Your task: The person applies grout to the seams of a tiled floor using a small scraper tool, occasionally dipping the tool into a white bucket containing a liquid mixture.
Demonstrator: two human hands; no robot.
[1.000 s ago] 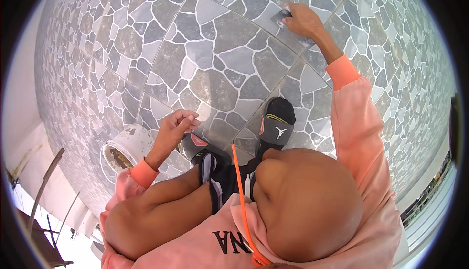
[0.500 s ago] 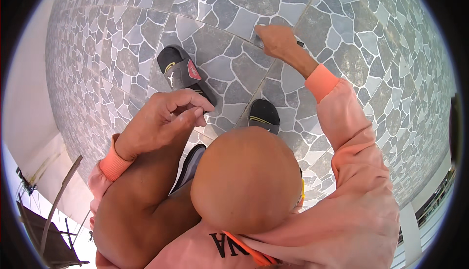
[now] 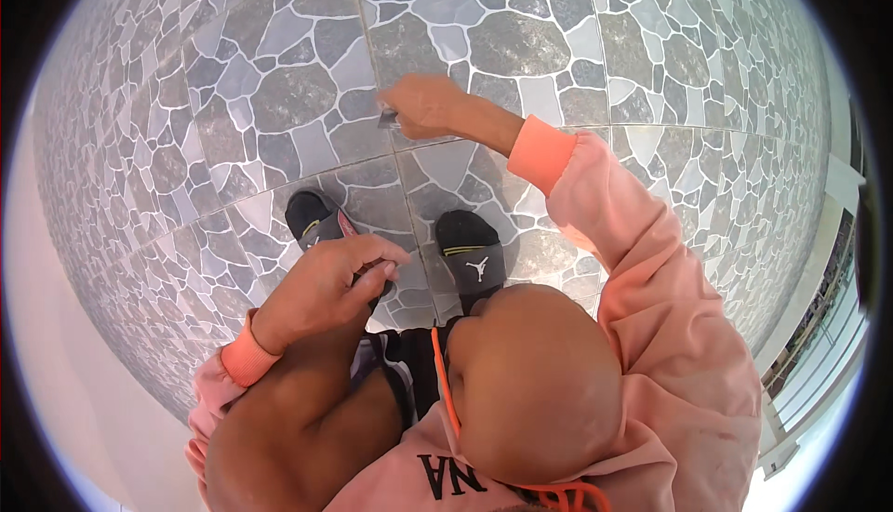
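Observation:
Out in front of me, my right hand (image 3: 423,106) is closed in a fist low over the patterned tile floor (image 3: 298,93). A flat grey blade (image 3: 388,119) juts from its thumb side, like that of a small scraper; the handle is hidden inside the fist. My left hand (image 3: 326,284) hangs loosely over my left knee, its fingers half bent and thumb apart from them. I see nothing in it.
Below my hands are my feet in dark slide sandals, the left sandal (image 3: 310,218) partly covered by the left hand, the right sandal (image 3: 477,265) near my bent knee (image 3: 544,386). A pale wall (image 3: 70,317) runs along the left.
My right hand has swept left across the floor with the scraper, whose blade now shows. The view has shifted and turned; my left hand keeps its loose pose over the knee.

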